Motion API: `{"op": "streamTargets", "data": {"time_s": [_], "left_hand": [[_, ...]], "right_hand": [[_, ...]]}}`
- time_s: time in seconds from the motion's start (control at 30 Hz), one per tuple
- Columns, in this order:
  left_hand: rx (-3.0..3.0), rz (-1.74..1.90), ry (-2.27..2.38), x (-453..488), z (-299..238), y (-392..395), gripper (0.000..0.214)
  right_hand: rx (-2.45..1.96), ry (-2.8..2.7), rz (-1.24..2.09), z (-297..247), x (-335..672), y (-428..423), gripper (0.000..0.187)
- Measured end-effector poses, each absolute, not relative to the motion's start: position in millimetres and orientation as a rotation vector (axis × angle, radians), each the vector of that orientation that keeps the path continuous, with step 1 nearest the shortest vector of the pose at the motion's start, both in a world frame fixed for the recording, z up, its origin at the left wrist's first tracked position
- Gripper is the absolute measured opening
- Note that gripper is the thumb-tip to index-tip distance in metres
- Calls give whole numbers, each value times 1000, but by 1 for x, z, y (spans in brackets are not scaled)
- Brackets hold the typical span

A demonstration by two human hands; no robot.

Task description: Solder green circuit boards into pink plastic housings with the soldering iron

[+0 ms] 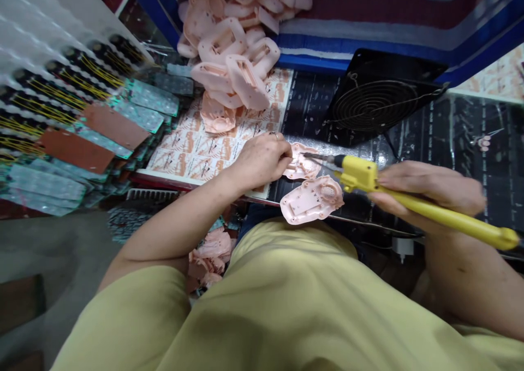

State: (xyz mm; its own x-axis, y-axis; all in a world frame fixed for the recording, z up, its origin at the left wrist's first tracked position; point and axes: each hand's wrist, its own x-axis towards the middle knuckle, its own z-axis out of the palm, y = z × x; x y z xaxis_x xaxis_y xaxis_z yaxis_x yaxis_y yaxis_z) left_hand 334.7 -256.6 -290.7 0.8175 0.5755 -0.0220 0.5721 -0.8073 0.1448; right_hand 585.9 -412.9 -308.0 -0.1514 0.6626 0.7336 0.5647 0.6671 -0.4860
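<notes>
"What's in the right hand (434,193)?"

"A yellow soldering gun (360,174), with the fingers wrapped around its handle. Its thin tip points left, over the farther pink plastic shell (302,161). I can't tell whether it touches."

"And the left hand (264,161)?"

"Fingers bent, drawn together at the left edge of that same shell. Whether they pinch it or only steady it, I can't tell."

"Where does the shell lie?"

"On the black-covered part of the worktop (311,109), near the front edge. A nearer pink plastic shell (301,206) sits just beside it, closer to the person, hollow side up."

"What's around them?"

"A black fan (374,106) stands beyond the soldering gun. A heap of pink housings (223,38) rises at the back, and stacked circuit boards (143,109) lie off to the left."
</notes>
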Motion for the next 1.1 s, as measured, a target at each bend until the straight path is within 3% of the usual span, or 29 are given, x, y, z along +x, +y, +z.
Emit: {"op": "streamTargets", "data": {"time_s": [0.3, 0.57, 0.77, 1.1], "left_hand": [[2855, 49, 889, 334, -290, -255, 23], [2852, 46, 919, 334, -292, -257, 19], [2836, 22, 934, 335, -291, -258, 20], [2851, 46, 922, 334, -292, -257, 20]], "right_hand": [[-1118, -1700, 49, -320, 578, -431, 30], [-1027, -1806, 95, -324, 574, -416, 33], [-955, -1893, 135, -316, 581, -405, 24], [-956, -1940, 160, -312, 584, -406, 29]]}}
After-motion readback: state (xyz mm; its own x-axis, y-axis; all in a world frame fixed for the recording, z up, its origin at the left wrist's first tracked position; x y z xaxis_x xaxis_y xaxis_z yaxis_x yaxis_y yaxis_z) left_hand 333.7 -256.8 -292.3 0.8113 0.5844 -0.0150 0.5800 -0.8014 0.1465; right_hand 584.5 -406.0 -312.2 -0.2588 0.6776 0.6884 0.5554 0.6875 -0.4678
